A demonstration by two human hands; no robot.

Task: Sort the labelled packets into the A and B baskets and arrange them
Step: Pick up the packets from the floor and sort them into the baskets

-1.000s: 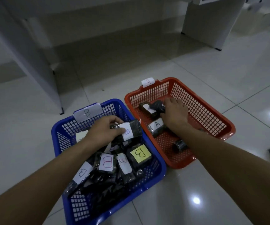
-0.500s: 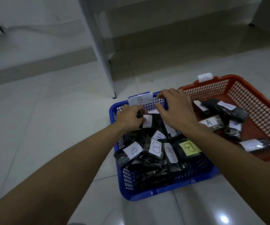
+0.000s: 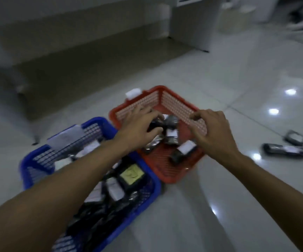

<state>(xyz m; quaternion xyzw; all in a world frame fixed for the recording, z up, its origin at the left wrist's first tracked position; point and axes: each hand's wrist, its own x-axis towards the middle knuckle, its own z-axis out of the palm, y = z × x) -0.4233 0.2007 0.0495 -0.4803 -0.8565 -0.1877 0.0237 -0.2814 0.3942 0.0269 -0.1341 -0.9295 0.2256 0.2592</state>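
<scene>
While both forearms reach forward over the tiled floor (image 3: pixel 238 73), the blue basket (image 3: pixel 154 190) sits under the left forearm, close to the person, and is crowded with dark packets (image 3: pixel 110 206) bearing white labels; one yellow label (image 3: pixel 131 174) shows just right of that forearm. Its white tag (image 3: pixel 66 138) stands on the far rim, too blurred to read. Touching the blue basket's right side, the red basket (image 3: pixel 167 176) lies beneath both hands, with a small white tag (image 3: pixel 132 93) on its far corner, its letter also unreadable. Inside it a few dark packets with white labels (image 3: pixel 171 132) lie between the two hands, and another (image 3: pixel 183 151) rests nearer the person, below the right hand.

The left hand (image 3: pixel 139 128) is over the red basket's left part, fingers spread and bent down onto the packets there, thumb against a dark one; motion blur hides whether it truly grips any, so I cannot tell. The right hand (image 3: pixel 214 130) hovers at the basket's right wall, fingers curled downward with the tips near the mesh; whether they pinch anything cannot be told either.

Well to the right of the right hand, two loose packets (image 3: pixel 285 150) lie on the floor outside both baskets
</scene>
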